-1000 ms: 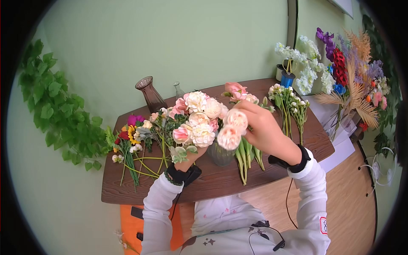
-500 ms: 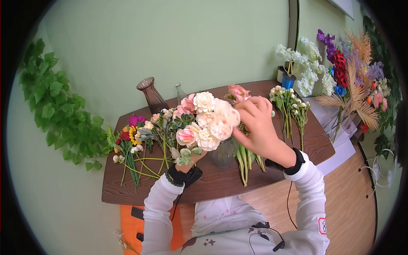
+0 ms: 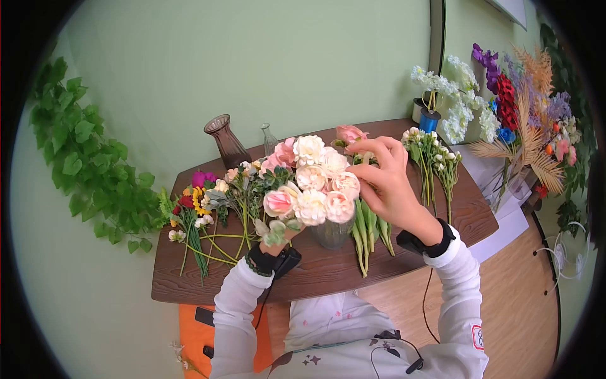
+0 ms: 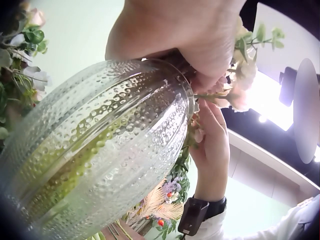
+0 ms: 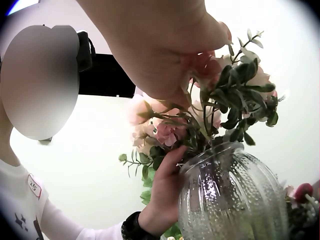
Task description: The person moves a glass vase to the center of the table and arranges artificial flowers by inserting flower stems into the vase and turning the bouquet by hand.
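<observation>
A bouquet of cream and pink artificial flowers stands in a ribbed clear glass vase, its green stems showing through the glass. My left hand grips the vase around its rim, thumb beside the lower leaves; in the head view the blossoms hide most of it. At the bouquet's right side is my right hand, with loosely bent, parted fingers touching the outer blossoms. A pale double-headed flower sits at that edge of the bunch. In the right wrist view, pink petals and green leaves lie close under the right fingers.
A smoky brown vase and a small clear bottle stand behind. Mixed flowers lie left on the wooden table. Right of the vase are green stems, white flowers and a blue spool.
The double-headed flower has moved left and in among the other blossoms. My right hand has let go of it, its fingers now parted at the bouquet's edge; the left hand stays at the vase.
</observation>
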`<action>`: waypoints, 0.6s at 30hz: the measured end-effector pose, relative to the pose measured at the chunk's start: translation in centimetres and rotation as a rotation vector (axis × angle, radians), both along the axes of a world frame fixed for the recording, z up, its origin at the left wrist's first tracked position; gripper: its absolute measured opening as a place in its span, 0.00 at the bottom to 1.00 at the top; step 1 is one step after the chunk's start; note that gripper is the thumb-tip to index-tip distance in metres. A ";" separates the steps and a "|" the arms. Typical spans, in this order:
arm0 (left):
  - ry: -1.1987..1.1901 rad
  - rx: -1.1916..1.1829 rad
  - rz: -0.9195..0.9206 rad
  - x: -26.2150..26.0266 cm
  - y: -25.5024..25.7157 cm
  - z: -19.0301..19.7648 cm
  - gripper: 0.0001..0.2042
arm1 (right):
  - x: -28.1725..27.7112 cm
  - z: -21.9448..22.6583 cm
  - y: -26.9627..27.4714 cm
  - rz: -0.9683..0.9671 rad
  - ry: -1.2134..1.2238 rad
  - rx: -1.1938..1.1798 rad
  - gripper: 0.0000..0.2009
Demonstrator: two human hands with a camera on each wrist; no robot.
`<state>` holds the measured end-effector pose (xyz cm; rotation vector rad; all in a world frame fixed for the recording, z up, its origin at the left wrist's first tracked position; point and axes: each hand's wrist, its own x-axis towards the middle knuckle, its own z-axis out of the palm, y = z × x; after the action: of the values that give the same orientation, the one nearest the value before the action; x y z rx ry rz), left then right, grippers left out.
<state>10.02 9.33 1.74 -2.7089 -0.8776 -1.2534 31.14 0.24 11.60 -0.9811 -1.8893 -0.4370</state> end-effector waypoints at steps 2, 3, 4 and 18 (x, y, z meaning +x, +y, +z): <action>0.003 -0.011 -0.018 0.5 0.5 0.2 0.19 | -0.5 0.1 -0.2 -0.011 0.014 0.002 0.12; 0.005 -0.016 -0.027 -2.9 -1.8 -1.7 0.19 | -0.8 0.0 -0.2 -0.012 0.016 0.002 0.12; 0.006 -0.022 -0.035 0.0 0.0 -0.3 0.19 | -1.0 0.0 -0.3 -0.032 0.009 0.009 0.12; -0.004 -0.088 -0.131 -1.3 0.5 -1.1 0.19 | 1.6 -5.4 0.3 0.237 1.009 -0.179 0.15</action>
<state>8.68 9.79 0.63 -2.8767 -0.7857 -1.2724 32.77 0.59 6.23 -0.8367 -1.0927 0.3417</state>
